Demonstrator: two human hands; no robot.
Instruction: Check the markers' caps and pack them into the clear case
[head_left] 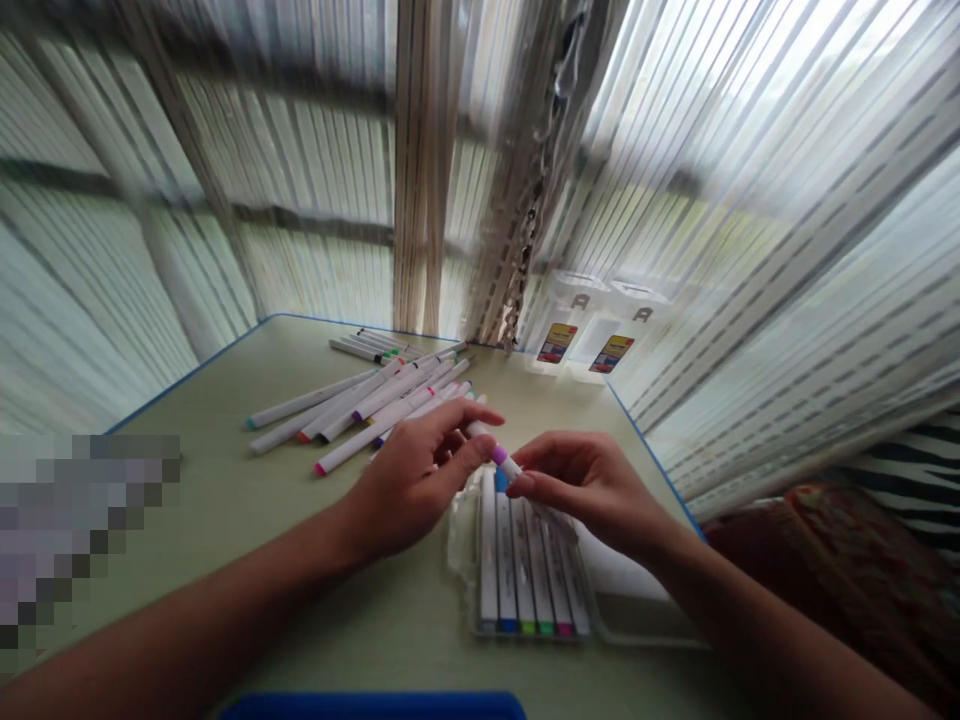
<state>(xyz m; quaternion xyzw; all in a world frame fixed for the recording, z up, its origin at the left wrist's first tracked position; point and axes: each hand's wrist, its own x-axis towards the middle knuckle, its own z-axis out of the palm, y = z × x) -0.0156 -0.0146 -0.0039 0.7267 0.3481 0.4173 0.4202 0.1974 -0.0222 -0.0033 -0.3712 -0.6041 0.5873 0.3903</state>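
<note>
Between my two hands is a white marker with a purple band (500, 454), tilted above a clear plastic case (463, 560). My left hand (416, 480) is closed around the marker's upper part, its index finger stretched along it. The fingertips of my right hand (592, 485) pinch the lower end. Inside the case several white markers (531, 570) lie side by side, their coloured ends toward me. The case's transparent lid (637, 620) lies folded out to the right, partly under my right forearm. Beyond my left hand, many loose white markers (397, 405) lie in a pile.
Two clear cases with yellow-and-dark labels (557, 343) stand at the table's back right corner. Sheer striped curtains (315, 200) hang along the back and sides. A blue object (375, 706) shows at the near edge. Patterned fabric (862, 570) lies to the right of the table.
</note>
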